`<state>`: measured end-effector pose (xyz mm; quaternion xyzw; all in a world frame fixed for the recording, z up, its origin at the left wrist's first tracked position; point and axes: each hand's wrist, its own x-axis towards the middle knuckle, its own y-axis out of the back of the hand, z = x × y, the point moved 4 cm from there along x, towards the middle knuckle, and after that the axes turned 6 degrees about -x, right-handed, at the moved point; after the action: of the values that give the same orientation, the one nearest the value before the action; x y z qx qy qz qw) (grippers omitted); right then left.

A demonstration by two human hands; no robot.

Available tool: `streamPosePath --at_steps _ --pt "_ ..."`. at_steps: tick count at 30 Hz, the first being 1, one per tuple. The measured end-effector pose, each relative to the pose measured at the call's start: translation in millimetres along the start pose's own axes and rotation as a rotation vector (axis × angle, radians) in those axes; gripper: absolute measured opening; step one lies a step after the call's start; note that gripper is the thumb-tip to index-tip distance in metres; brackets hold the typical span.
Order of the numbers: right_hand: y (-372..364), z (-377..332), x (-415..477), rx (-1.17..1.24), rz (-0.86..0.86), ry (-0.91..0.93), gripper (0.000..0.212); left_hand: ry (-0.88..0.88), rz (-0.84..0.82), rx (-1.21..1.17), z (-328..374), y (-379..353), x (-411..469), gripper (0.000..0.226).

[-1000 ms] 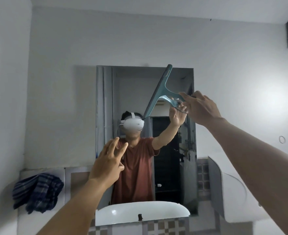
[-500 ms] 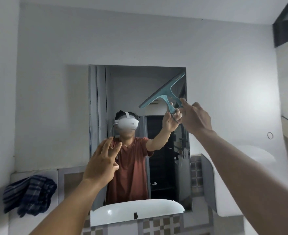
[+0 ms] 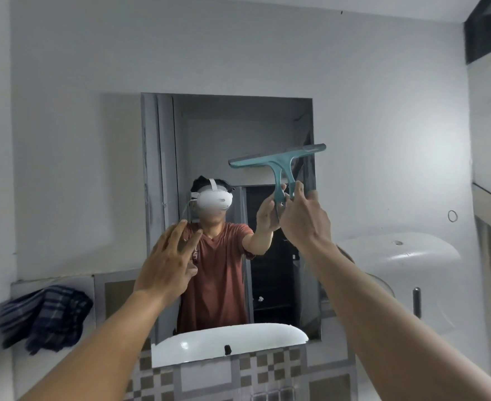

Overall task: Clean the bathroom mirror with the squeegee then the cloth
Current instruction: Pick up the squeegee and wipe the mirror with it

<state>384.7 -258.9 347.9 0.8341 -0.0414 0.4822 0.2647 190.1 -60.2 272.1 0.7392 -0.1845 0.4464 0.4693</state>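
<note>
The rectangular mirror hangs on the grey wall straight ahead and reflects a person in a red shirt. My right hand grips the handle of a teal squeegee. Its blade lies nearly level against the right half of the glass, about midway up. My left hand is raised in front of the mirror's lower left part, fingers spread, holding nothing. A dark checked cloth hangs bunched on the ledge at the lower left.
A white basin is fixed to the wall at the right, with a small ring hook above it. Checkered tiles run below the mirror. A dark window opening sits at the top right.
The squeegee blade has swung from steeply tilted to nearly level and has come down the right side of the mirror with my right hand. My left hand stayed raised and spread.
</note>
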Motion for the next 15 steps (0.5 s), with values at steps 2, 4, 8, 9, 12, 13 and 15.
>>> streamPosePath --at_steps 2,4,8,9,12,13,15 --pt "-7 -5 -5 -0.014 -0.046 0.024 0.056 0.023 0.004 -0.004 -4 -2 -15 0.082" --pt "-20 -7 -14 0.013 -0.103 0.046 0.066 0.059 0.005 -0.014 -8 -9 -38 0.085" --pt "-27 -11 -16 0.124 -0.161 -0.014 0.079 0.064 -0.067 -0.026 -1 -22 -53 0.098" --pt "-29 -14 -18 0.162 -0.169 -0.041 0.079 0.066 -0.069 -0.029 1 -23 -54 0.101" --pt "-34 -31 -38 0.312 -0.184 -0.113 0.076 0.049 -0.098 -0.018 6 -28 -56 0.105" --pt "-38 -38 -43 0.367 -0.18 -0.139 0.074 0.043 -0.089 -0.005 6 -28 -55 0.105" --pt "-50 -56 -52 0.436 -0.168 -0.171 0.074 0.042 -0.092 0.023 4 -29 -54 0.103"
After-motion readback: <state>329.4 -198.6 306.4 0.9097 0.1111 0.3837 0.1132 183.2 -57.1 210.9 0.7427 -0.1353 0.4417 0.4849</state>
